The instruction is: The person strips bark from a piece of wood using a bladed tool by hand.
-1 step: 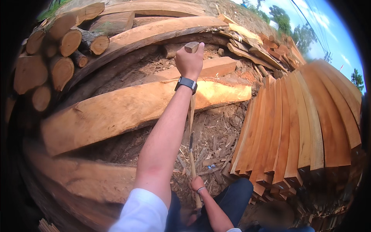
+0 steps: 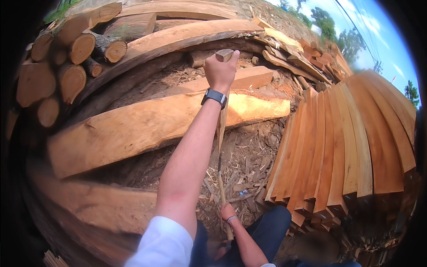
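With a dark watch on its wrist, my left hand [image 2: 219,72] is stretched out in front, closed around the top of a pale wooden piece [image 2: 221,129]. The squared end of this piece shows above the fist. It runs down behind my forearm and narrows at its lower end. Closer to my body, my right hand [image 2: 227,211], with a bracelet at the wrist, grips the wooden handle of a tool [image 2: 222,189]. A thin dark metal part of the tool meets or overlaps the wooden piece's lower end; I cannot tell whether they touch. The tool's exact kind is unclear.
A long thick slab [image 2: 124,124] lies across behind my left arm, with another slab [image 2: 111,207] nearer. Round cut logs [image 2: 73,83] are piled at the far left. Sawn beams [image 2: 333,142] are stacked on the right. Wood chips [image 2: 249,169] cover the ground.
My left hand and the top of the wooden piece sit very slightly further right. Both grips are the same.
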Demonstrator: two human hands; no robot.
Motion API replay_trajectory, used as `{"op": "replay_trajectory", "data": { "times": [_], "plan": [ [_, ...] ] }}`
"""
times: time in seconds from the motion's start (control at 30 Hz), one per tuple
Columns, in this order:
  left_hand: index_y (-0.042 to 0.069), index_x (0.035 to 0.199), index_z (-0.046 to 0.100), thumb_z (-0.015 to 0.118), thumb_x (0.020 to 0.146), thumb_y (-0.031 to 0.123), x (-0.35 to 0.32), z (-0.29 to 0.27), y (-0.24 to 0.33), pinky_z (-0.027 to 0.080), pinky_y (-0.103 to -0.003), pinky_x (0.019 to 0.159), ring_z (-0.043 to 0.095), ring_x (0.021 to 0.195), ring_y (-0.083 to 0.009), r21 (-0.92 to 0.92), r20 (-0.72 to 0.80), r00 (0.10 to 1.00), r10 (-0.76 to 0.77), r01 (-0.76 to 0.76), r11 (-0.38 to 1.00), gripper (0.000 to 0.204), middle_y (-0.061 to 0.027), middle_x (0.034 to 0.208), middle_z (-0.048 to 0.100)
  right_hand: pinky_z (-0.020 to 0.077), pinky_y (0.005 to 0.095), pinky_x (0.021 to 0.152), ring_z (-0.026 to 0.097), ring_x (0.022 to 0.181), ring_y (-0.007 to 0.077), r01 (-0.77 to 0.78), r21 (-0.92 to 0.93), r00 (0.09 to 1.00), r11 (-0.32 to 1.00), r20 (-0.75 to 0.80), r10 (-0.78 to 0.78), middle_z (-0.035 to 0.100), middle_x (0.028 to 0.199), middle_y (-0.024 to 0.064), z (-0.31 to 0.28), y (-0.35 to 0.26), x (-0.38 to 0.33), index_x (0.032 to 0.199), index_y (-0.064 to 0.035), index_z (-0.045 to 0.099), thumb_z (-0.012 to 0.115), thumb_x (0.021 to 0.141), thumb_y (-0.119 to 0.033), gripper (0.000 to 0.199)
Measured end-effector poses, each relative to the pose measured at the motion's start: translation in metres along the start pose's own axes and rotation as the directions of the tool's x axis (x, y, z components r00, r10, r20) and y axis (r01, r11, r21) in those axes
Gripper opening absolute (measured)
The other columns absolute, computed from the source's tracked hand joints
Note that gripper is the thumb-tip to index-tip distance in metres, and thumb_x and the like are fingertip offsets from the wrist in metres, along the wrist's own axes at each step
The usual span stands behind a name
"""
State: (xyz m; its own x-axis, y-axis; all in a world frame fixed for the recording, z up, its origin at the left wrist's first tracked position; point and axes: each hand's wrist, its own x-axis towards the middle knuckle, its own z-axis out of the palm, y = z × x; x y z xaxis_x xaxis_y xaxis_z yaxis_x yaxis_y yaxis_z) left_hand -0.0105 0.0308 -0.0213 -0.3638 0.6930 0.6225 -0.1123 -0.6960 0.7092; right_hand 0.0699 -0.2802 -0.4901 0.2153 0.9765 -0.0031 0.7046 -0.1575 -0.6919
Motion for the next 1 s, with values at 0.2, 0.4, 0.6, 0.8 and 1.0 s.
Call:
{"op": "replay_trajectory", "data": {
  "times": [0.2, 0.4, 0.6, 0.8, 1.0],
  "plan": [
    [0.0, 0.07, 0.067, 0.075, 0.081, 0.018, -0.002, -0.007, 0.014, 0.047, -0.024, 0.045, 0.058, 0.048, -0.0091, -0.211, 0.409, 0.905, -0.116, 0.217, 0.953, 0.022, -0.0036, 0.059, 0.063, 0.052, 0.0474, 0.057, 0.064, 0.058, 0.0387, -0.526, 0.354, 0.85, 0.774, 0.265, 0.456, 0.063, 0.067, 0.0214, -0.023, -0.025, 0.015, 0.089, -0.0001, 0.056, 0.05, 0.096, -0.028, 0.029],
    [0.0, 0.068, 0.067, 0.075, 0.081, 0.018, 0.001, -0.009, 0.009, 0.048, -0.024, 0.045, 0.059, 0.047, -0.0093, -0.217, 0.414, 0.905, -0.091, 0.196, 0.956, 0.024, -0.0041, 0.058, 0.063, 0.0498, 0.0501, 0.069, 0.063, 0.078, 0.0449, -0.329, 0.152, 0.926, 0.932, -0.142, 0.35, 0.063, 0.078, 0.0259, -0.058, -0.064, 0.021, 0.092, 0.0015, 0.056, 0.05, 0.095, -0.027, 0.029],
    [0.002, 0.068, 0.066, 0.075, 0.083, 0.019, -0.005, -0.006, 0.016, 0.047, -0.024, 0.047, 0.058, 0.048, -0.0095, -0.154, 0.399, 0.911, -0.106, 0.18, 0.971, 0.024, -0.0037, 0.059, 0.063, 0.0478, 0.0559, 0.077, 0.06, 0.086, 0.0502, -0.297, -0.083, 0.954, 0.951, 0.019, 0.3, 0.063, 0.083, 0.0309, -0.011, -0.023, 0.007, 0.092, 0.0025, 0.054, 0.048, 0.096, -0.027, 0.03],
    [0.003, 0.07, 0.07, 0.073, 0.081, 0.02, -0.007, -0.004, 0.012, 0.047, -0.024, 0.046, 0.059, 0.047, -0.0086, -0.129, 0.369, 0.925, -0.086, 0.142, 0.981, 0.021, -0.0023, 0.056, 0.063, 0.0481, 0.0572, 0.078, 0.06, 0.089, 0.051, -0.362, -0.044, 0.93, 0.931, -0.086, 0.358, 0.063, 0.086, 0.0339, -0.021, -0.057, 0.015, 0.098, 0.0017, 0.053, 0.046, 0.096, -0.026, 0.029],
    [0.002, 0.07, 0.07, 0.074, 0.081, 0.022, -0.01, 0.004, 0.01, 0.048, -0.025, 0.047, 0.061, 0.047, -0.0097, -0.133, 0.304, 0.948, -0.098, 0.144, 0.981, 0.023, -0.0041, 0.058, 0.065, 0.0468, 0.0575, 0.079, 0.059, 0.088, 0.0513, -0.327, -0.124, 0.945, 0.937, -0.015, 0.328, 0.062, 0.084, 0.0338, 0.001, -0.018, 0.008, 0.099, 0.0038, 0.051, 0.049, 0.095, -0.026, 0.031]
  ]
}}
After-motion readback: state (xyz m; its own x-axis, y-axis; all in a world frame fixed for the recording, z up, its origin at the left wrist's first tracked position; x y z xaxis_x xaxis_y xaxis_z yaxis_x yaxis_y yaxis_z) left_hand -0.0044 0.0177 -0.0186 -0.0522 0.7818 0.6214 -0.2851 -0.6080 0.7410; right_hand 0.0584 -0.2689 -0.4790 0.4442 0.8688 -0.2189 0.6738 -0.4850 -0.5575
